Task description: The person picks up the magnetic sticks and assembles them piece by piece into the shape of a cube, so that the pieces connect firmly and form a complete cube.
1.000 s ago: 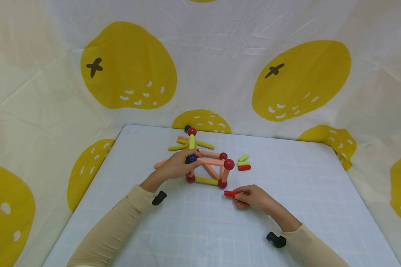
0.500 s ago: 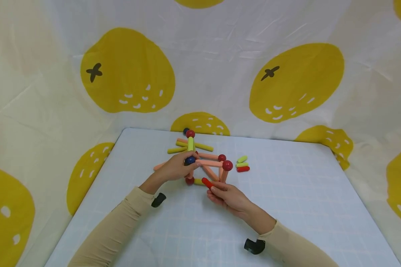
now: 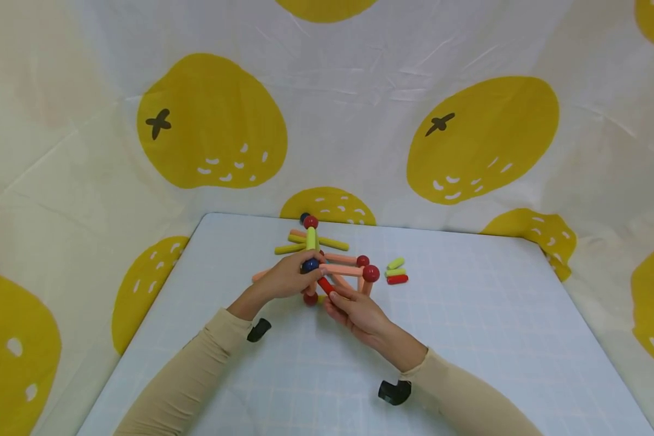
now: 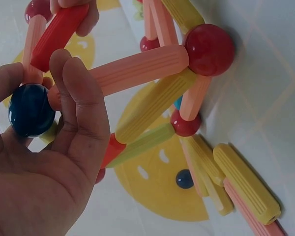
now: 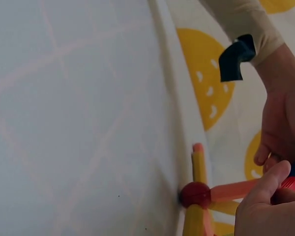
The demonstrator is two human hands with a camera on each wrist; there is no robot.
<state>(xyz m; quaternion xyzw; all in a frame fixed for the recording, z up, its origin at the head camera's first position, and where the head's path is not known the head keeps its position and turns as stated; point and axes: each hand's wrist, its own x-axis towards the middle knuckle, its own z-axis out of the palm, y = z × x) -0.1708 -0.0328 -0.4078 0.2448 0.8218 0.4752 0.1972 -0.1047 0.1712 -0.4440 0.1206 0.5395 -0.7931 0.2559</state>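
My left hand (image 3: pixel 290 276) grips a dark blue ball (image 4: pixel 31 110) at an upper corner of a frame built from ribbed sticks and balls. Between its thumb and fingers, my right hand (image 3: pixel 362 316) pinches a short red stick (image 4: pixel 59 38), whose free end points at the blue ball from close by. A pink stick (image 3: pixel 342 269) runs from the blue ball to a red ball (image 3: pixel 371 274) on the right. Lower down sits another red ball (image 4: pixel 210 50), joined to pink and yellow sticks. In the right wrist view, the fingers largely hide the red stick.
Right of the frame lie two short lime sticks (image 3: pixel 395 263) and a red stick (image 3: pixel 397 279). Loose yellow sticks (image 3: pixel 332 243) and pink ones lie behind and left of it. A dark blue ball (image 3: pixel 304 218) rests near the far table edge, before a patterned cloth.
My right hand has carried the short red stick left and up, from in front of the frame to beside the blue ball. The left hand keeps its grip on the ball.
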